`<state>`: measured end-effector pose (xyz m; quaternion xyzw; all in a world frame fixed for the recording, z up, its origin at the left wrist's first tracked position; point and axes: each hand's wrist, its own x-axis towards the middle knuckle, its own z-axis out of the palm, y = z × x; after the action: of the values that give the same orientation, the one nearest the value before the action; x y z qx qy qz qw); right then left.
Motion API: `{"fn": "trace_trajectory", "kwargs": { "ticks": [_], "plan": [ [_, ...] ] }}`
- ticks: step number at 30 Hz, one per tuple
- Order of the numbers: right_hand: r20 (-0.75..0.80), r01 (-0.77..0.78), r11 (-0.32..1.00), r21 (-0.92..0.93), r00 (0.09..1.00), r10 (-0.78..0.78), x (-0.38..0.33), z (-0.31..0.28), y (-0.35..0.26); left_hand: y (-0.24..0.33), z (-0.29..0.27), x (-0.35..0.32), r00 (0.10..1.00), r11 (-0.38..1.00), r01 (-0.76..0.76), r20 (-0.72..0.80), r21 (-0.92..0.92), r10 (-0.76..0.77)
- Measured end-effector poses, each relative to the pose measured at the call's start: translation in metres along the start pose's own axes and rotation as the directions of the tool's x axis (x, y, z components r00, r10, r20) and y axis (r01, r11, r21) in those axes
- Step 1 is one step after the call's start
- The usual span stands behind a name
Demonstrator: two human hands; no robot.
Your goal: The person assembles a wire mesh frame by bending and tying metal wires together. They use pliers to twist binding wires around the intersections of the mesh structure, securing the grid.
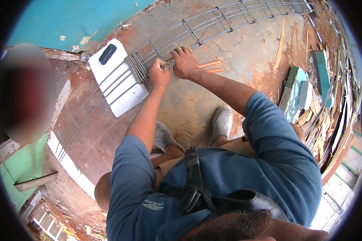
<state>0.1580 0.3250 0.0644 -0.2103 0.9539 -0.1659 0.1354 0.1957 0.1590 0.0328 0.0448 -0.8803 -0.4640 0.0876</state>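
A long steel rebar cage (225, 25) with spaced stirrups runs from beside my hands to the far right. At its near end, several stirrups (137, 69) are bunched together around the long bars. My left hand (160, 72) is closed just right of that bunch, thumb and fingers pinched at the bars; what it pinches is too small to name. My right hand (184, 61) is beside it, fingers curled at the cage's near side, its grip hidden. Two orange tool handles (210, 64) stick out past my right wrist; the tool's head is hidden, and I cannot tell whether it is held.
A white sheet (126, 99) lies beneath the bar ends, with a black oblong object (107, 54) on it. Broken painted masonry (291, 90) and wood strips (323, 138) are piled at right. A blurred person-like shape (26, 94) is at left. A turquoise wall (72, 20) stands behind.
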Motion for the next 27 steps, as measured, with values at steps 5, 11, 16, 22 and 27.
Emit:
{"fn": "trace_trajectory", "kwargs": {
  "ticks": [5,11,16,22,27],
  "plan": [
    [-0.309,0.052,0.986,-0.158,0.946,-0.099,-0.048,0.044,0.009,0.004,0.000,0.003,0.998,0.999,0.038,0.054,0.000,-0.038],
    [-0.077,0.081,0.995,-0.053,0.993,-0.085,-0.032,0.036,0.010,0.001,0.000,0.001,0.998,0.998,-0.017,0.067,-0.067,0.021],
    [-0.029,-0.192,0.911,0.364,0.976,0.218,-0.050,0.027,-0.031,-0.007,-0.003,-0.001,0.994,0.994,-0.043,0.095,-0.105,0.053],
    [-0.225,-0.099,0.958,0.271,0.961,0.163,-0.057,0.044,-0.023,-0.012,-0.008,-0.007,0.973,0.976,-0.216,0.088,0.001,0.215],
    [-0.168,-0.018,0.991,0.134,0.985,0.040,-0.080,0.045,-0.024,-0.020,-0.016,-0.016,0.936,0.939,-0.343,0.096,0.028,0.339]
  ]
}}
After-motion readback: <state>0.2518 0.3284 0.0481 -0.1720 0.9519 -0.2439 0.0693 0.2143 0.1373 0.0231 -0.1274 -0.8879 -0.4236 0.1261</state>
